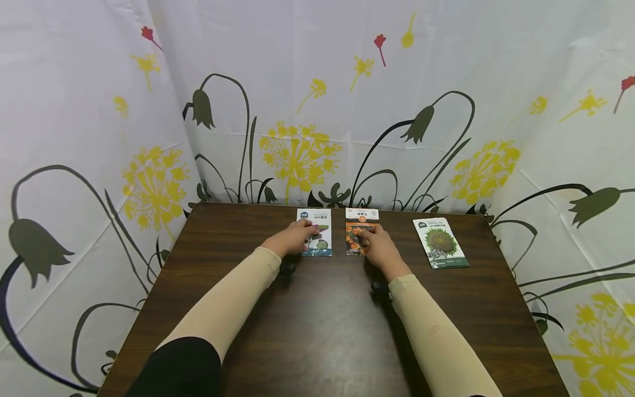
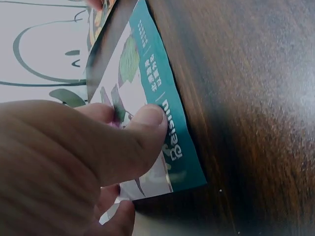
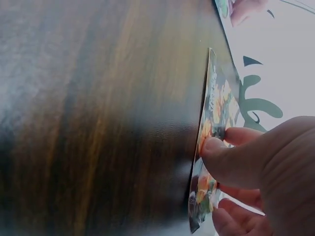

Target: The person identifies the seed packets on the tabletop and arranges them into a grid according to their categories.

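Near the far table edge, my left hand [image 1: 291, 239] pinches a seed packet [image 1: 324, 220] by its left side. It is white with a teal band and a green vegetable picture. In the left wrist view my thumb [image 2: 147, 120] lies across the packet's front. Just to the right, my right hand [image 1: 381, 251] grips the right side of a seed packet with orange flowers [image 1: 353, 237]. The right wrist view shows the thumb [image 3: 216, 147] on its printed face. Other fingertips are partly hidden in both wrist views.
A sunflower seed packet [image 1: 440, 242], seemingly stacked on another, lies slightly turned at the right of the dark wooden table [image 1: 317, 325]. A white curtain [image 1: 307, 66] printed with flowers hangs behind and beside the table.
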Motion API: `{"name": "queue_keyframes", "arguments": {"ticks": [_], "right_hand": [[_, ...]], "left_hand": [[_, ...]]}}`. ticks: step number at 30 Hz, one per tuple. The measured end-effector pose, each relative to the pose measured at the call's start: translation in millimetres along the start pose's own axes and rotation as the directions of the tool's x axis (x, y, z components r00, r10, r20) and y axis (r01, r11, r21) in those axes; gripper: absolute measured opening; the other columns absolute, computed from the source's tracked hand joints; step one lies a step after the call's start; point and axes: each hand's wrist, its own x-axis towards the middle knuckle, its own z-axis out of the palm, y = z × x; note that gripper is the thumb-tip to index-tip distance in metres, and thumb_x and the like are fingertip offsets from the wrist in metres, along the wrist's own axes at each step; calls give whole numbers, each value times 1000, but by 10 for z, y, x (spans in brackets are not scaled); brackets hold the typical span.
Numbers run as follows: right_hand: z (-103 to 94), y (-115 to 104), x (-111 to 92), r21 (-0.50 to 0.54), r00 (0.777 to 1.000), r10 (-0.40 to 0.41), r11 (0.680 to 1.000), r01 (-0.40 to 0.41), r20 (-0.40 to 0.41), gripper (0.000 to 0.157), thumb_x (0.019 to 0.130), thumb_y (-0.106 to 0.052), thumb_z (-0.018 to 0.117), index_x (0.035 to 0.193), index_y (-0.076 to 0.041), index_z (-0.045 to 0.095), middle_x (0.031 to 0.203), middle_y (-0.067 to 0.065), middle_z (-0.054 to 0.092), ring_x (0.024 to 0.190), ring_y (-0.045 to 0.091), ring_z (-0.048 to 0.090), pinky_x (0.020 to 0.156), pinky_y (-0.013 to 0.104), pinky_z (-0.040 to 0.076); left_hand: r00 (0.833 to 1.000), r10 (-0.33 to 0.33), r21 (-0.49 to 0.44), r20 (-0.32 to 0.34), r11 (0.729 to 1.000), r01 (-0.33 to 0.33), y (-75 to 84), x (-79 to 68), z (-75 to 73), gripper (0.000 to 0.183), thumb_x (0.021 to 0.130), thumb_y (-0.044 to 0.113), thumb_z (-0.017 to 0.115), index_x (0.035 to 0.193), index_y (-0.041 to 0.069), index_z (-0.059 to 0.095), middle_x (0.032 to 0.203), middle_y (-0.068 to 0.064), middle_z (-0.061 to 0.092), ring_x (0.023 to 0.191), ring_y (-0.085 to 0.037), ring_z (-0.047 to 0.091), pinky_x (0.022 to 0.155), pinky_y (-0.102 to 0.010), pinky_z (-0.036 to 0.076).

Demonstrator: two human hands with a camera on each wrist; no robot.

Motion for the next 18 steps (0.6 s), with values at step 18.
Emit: {"name": "queue_keyframes", "arguments": {"ticks": [18], "right_hand": [[-328,296,-378,70,969,20,998,-3,-246,36,102,-12,76,138,-7,71,133,23,59,121,43,62,98,59,54]], "left_hand": [[998,-45,-35,48,998,47,35,4,-57,59,100,8,77,155,15,57,175,-30,26,164,-47,28,130,-58,35]]}}
